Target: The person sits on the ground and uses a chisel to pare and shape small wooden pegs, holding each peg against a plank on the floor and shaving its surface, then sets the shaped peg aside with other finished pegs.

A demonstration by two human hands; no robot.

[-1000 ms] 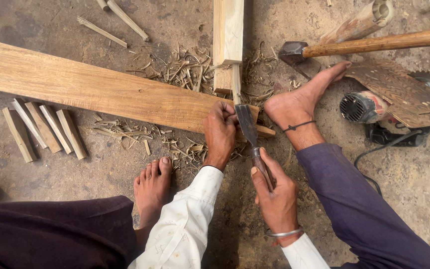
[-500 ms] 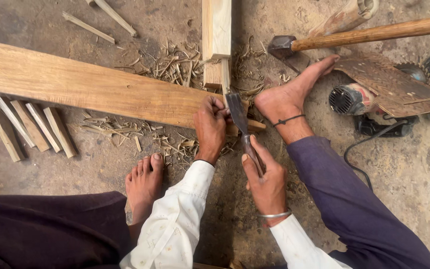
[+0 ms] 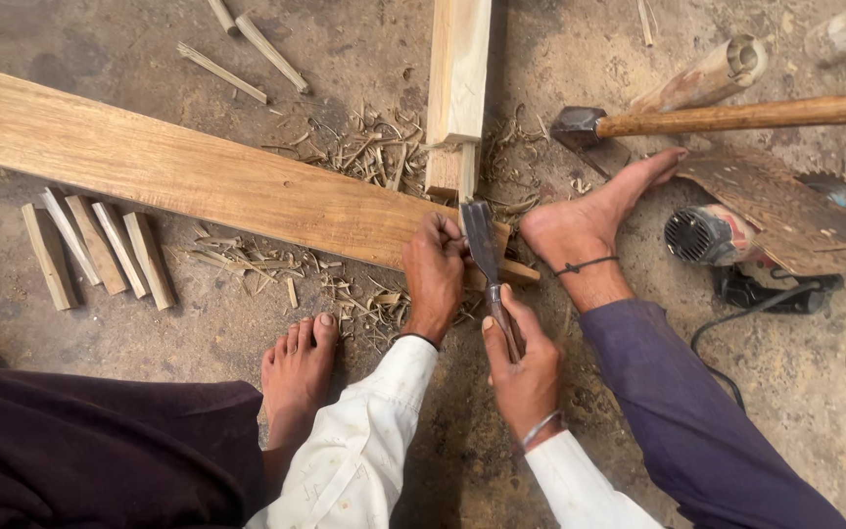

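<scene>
We keep the long plank (image 3: 188,176) flat on the floor, its end pinned under our right foot (image 3: 580,230) so it cannot slide. Our left hand (image 3: 435,269) clenches on that end beside the blade; our right hand (image 3: 521,367) grips the chisel (image 3: 487,260), angled onto the wood.

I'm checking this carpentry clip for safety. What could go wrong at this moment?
The left hand grips the plank right beside the chisel in the right hand, so a slip could cut the fingers. A bare foot presses beside the blade too. The power saw and cord lie close by, a possible snag.
</scene>
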